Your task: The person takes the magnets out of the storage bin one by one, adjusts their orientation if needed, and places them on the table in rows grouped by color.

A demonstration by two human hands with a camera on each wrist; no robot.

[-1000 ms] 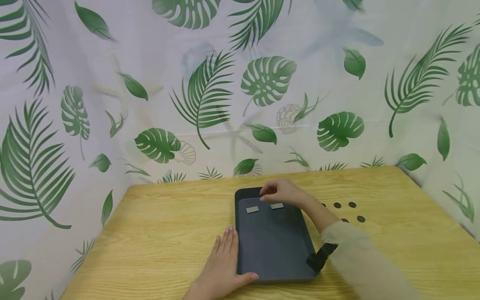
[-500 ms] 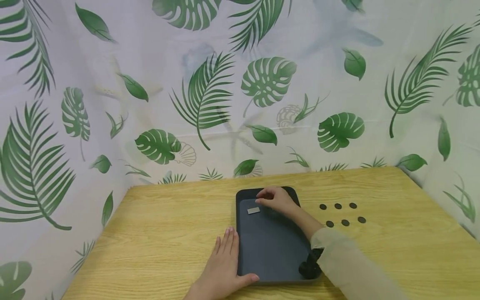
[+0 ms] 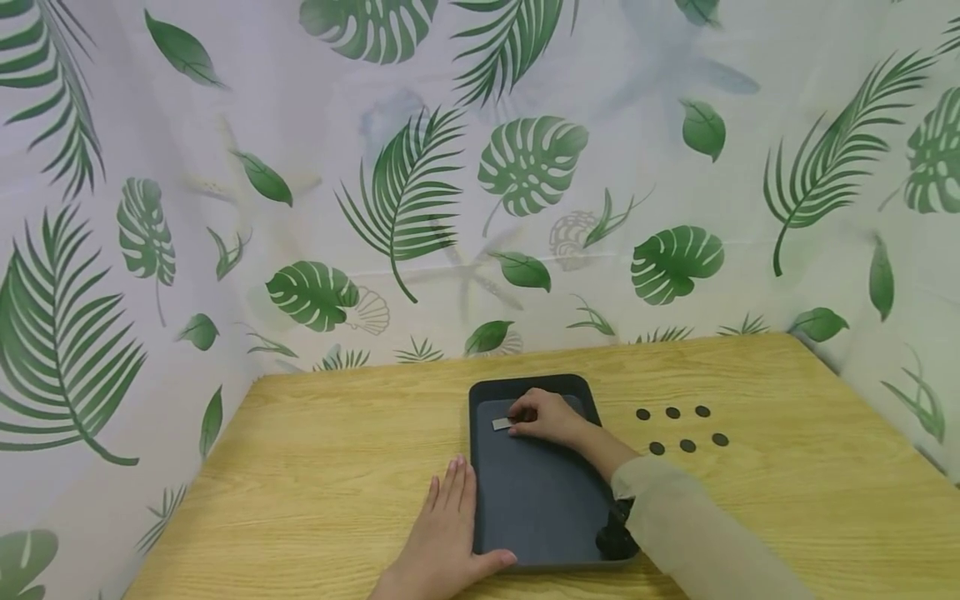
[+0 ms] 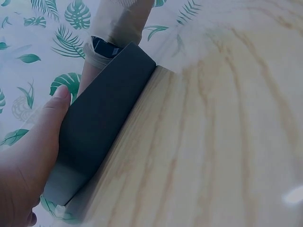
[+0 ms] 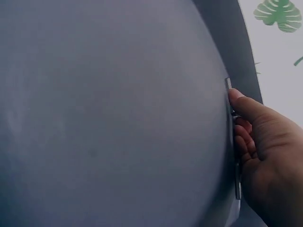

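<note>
A dark grey rectangular tray (image 3: 543,492) lies on the wooden table. On its floor near the far end is a small silvery rectangular plate (image 3: 501,424). The right hand (image 3: 551,417) reaches in from the right, its curled fingers and thumb pinching at the right end of that plate. Close up in the right wrist view, the thumb lies along the plate's edge, and a second metal plate (image 5: 238,182) lies partly behind the hand. I cannot tell whether something small is also between the fingertips. The left hand (image 3: 442,533) rests straight-fingered along the tray's left side, thumb at the near edge.
Several small black discs (image 3: 672,413) lie in two rows on the table (image 3: 352,450) right of the tray. A leaf-print cloth (image 3: 420,208) hangs behind and along the sides. The right wrist carries a black camera (image 3: 617,537) above the tray's near right corner.
The right hand has moved down and slightly left, from above the right-hand plate to the left one. The left hand, the tray and the left plate stay in place.
</note>
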